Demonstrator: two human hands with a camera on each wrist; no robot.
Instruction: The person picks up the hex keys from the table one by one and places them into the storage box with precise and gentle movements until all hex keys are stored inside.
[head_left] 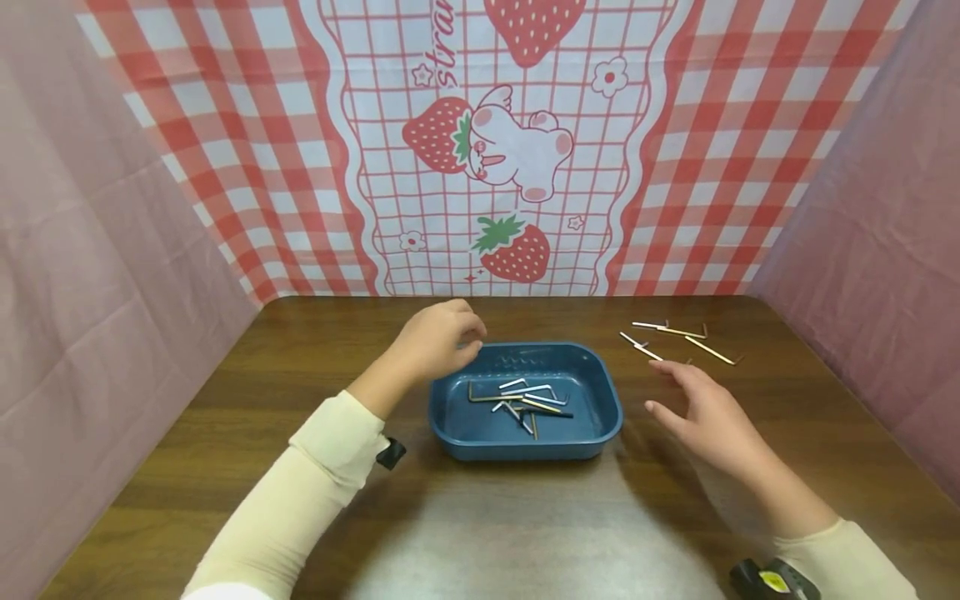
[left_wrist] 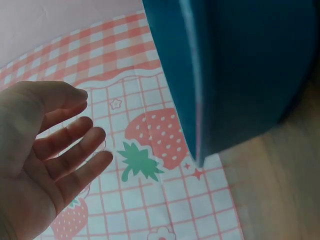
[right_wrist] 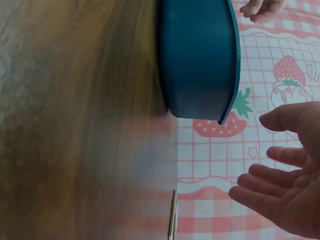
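Note:
A blue tray [head_left: 525,451] stands on the table, with several L-shaped hex keys [head_left: 495,398] in silver, brass and black lying crossed inside. Above its left rim hovers my left hand [head_left: 442,337], fingers loosely bent and holding nothing; in the left wrist view the hand [left_wrist: 55,155] is apart from the tray [left_wrist: 245,75]. To the right of the tray, my right hand [head_left: 708,417] is over the table with thumb and fingers spread, empty. More hex keys [head_left: 682,332] lie just beyond its fingertips. The right wrist view shows that hand [right_wrist: 290,175] touching nothing.
The brown wooden table [head_left: 247,417] extends around the tray. A red-and-white checked cloth [head_left: 300,167] with strawberries hangs behind it, and pink cloths [head_left: 885,292] hang at both sides.

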